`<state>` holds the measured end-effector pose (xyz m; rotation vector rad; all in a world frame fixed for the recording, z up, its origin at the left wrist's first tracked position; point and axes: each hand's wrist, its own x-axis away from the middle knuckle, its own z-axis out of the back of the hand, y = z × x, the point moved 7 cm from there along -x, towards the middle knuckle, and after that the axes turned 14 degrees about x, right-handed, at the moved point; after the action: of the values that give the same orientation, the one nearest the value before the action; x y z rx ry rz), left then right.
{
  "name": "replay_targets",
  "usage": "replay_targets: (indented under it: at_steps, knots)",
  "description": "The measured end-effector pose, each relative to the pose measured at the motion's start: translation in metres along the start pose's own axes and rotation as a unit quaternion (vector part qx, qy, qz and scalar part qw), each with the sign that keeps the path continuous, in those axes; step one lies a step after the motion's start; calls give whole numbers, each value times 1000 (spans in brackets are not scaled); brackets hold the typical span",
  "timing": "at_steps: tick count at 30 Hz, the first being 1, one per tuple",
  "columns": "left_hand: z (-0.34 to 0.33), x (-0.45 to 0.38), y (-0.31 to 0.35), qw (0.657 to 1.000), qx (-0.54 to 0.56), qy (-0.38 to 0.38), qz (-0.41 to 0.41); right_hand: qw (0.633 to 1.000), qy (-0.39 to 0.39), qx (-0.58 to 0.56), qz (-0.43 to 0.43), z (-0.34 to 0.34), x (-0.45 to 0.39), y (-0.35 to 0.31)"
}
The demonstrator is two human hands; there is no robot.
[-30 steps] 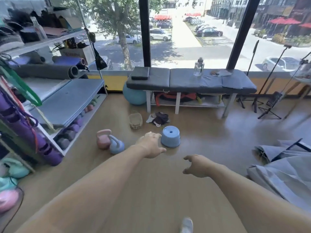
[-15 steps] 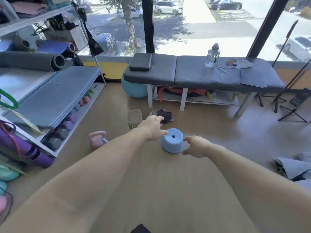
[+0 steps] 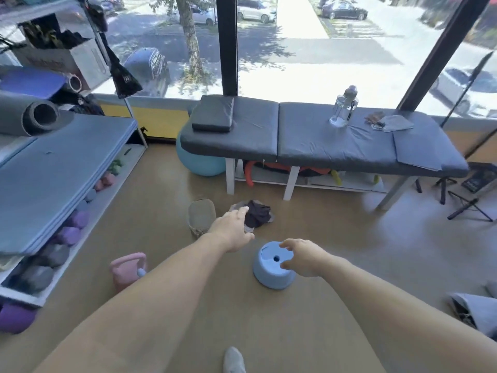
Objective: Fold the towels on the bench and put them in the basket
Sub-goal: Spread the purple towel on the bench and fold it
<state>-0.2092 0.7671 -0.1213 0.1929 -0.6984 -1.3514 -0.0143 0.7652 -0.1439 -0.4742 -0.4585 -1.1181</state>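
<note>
Although both hands reach forward over the floor, neither holds anything: the right hand (image 3: 302, 258) hovers with loosely spread fingers above the blue stool (image 3: 273, 267), and the left hand (image 3: 234, 230) stretches out with relaxed fingers, its fingertips just short of the dark cloth heap (image 3: 255, 215) lying on the floor. Beside that heap, to its left, stands the small woven basket (image 3: 201, 218); what it holds, if anything, cannot be told from here. Farther on runs the padded surface (image 3: 309, 135), its long axis left to right across the view. The towels (image 3: 395, 123) lie crumpled near its right end, beyond a water bottle (image 3: 344, 107), with a flat grey cloth (image 3: 419, 146) spread nearer the end. They lie ahead and to the right, so the right hand is likely the nearer one.
</note>
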Motion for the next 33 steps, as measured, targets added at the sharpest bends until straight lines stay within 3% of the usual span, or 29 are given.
replay_targets:
  at_steps: [5,16,25,33]
  knots:
    - [20,-77,5,999,49,-15,-9,999,5,-36,-31,41,-59,19]
    - [28,-234,50,998,45,-43,-18,996,-5,-69,-59,110,-182,97]
    - [75,-338,73,999,46,4,23,998,12,-53,-40,192,-275,164]
    - [96,-407,73,995,88,6,50,998,5,-65,-28,238,-345,173]
